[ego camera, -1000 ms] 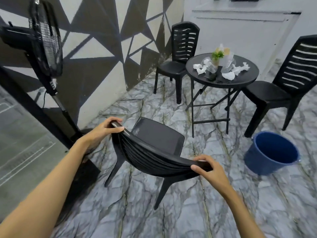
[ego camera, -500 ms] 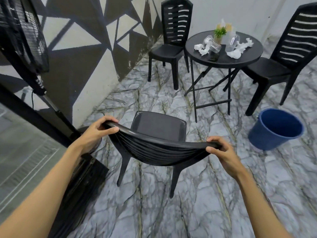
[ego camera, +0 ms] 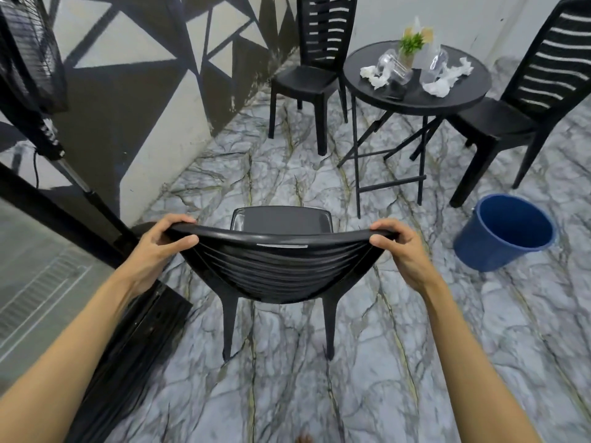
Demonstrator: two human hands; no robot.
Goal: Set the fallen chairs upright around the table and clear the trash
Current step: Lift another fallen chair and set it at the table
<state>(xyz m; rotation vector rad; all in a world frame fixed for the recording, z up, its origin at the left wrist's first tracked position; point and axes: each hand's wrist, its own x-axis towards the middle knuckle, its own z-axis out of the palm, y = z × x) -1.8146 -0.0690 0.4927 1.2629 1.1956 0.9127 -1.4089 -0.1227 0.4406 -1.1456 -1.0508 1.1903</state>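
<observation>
A black plastic chair [ego camera: 281, 266] stands upright in front of me, its back toward me. My left hand [ego camera: 156, 247] grips the left end of its top rail and my right hand [ego camera: 399, 251] grips the right end. Beyond it stands a round black table [ego camera: 415, 100] with crumpled white tissues [ego camera: 374, 76], more tissue [ego camera: 447, 78] and clear plastic cups [ego camera: 395, 67] lying on it. One upright black chair [ego camera: 313, 68] is at the table's left, another [ego camera: 524, 103] at its right.
A blue bucket [ego camera: 505, 231] sits on the marble floor at the right, below the table. A standing fan [ego camera: 28, 75] and a dark glass panel are at my left, close to the painted wall. A small plant [ego camera: 411, 44] is on the table.
The chair I hold has turned from a tilted, skewed position to square and level in front of me. The table and the bucket appear closer.
</observation>
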